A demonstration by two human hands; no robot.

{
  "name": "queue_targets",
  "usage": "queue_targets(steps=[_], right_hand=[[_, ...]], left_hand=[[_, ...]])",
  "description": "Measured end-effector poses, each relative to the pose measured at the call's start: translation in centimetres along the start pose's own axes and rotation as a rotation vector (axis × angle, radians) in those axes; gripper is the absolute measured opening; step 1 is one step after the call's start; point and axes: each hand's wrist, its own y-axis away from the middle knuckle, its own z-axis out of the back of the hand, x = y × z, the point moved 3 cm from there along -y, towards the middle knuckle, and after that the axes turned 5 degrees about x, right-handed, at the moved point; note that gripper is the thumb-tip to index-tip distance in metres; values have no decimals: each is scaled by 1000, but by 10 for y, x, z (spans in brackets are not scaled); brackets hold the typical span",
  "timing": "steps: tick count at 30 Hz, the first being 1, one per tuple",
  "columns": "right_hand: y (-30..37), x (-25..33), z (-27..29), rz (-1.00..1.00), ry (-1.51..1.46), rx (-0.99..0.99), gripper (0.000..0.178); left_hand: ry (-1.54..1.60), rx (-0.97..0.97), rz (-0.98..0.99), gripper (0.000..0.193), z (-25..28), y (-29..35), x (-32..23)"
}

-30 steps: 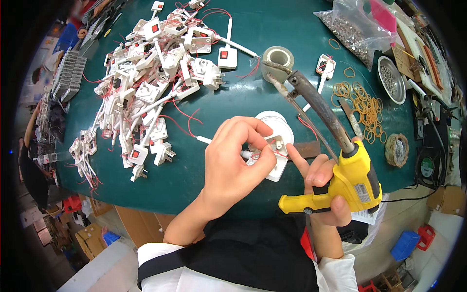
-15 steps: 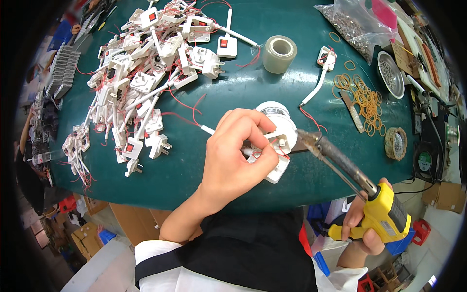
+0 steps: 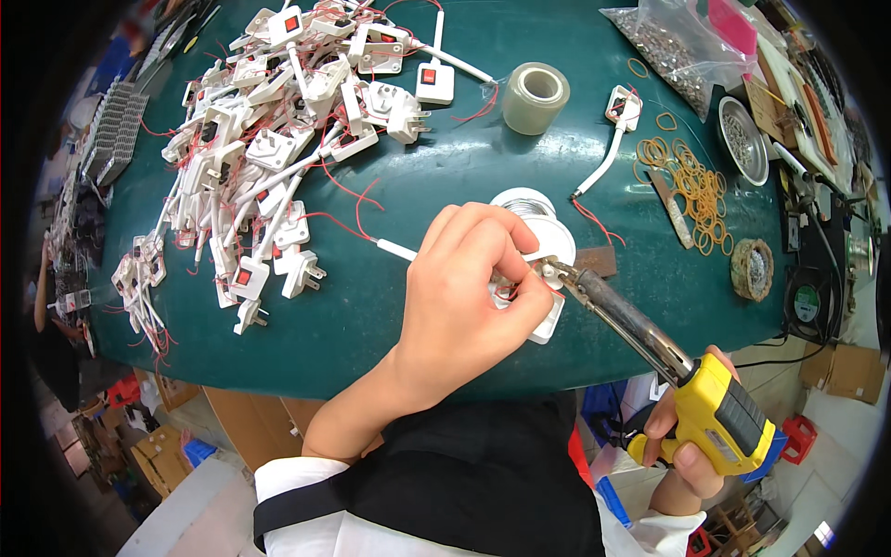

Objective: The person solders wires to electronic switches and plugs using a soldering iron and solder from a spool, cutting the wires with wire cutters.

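Observation:
Near the table's front edge, the fingers of my left hand (image 3: 469, 288) are closed on a white switch housing (image 3: 548, 327), mostly hidden under them. A white cable (image 3: 396, 249) with thin red wires sticks out on the left of this hand. My right hand (image 3: 691, 450) is wrapped round the yellow handle of a soldering gun (image 3: 727, 418). The gun's metal barrel slants up to the left, and its tip meets the work just by my left fingertips; exact contact cannot be made out. Directly behind the fingers stands a white reel of silvery solder wire (image 3: 557, 239).
A big heap of white plugs and switch housings (image 3: 269, 148) with red wires covers the left side. A tape roll (image 3: 535, 97), one wired switch (image 3: 624, 109), rubber bands (image 3: 696, 200), a metal bowl (image 3: 744, 139) and a bag of small parts (image 3: 664, 56) lie beyond and right.
The soldering gun has moved left and down, bringing its tip from beside the reel to my left fingertips. My left hand has shifted slightly right with the housing.

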Motion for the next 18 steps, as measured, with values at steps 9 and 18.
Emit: queue_targets(steps=[9,18], right_hand=[[4,-2,-2,-17,16,42,90],[11,4,-6,-82,100,33,83]], left_hand=[[-30,-15,-55,15,-1,-1,-2],[-18,-10,-65,14,-3,0,1]])
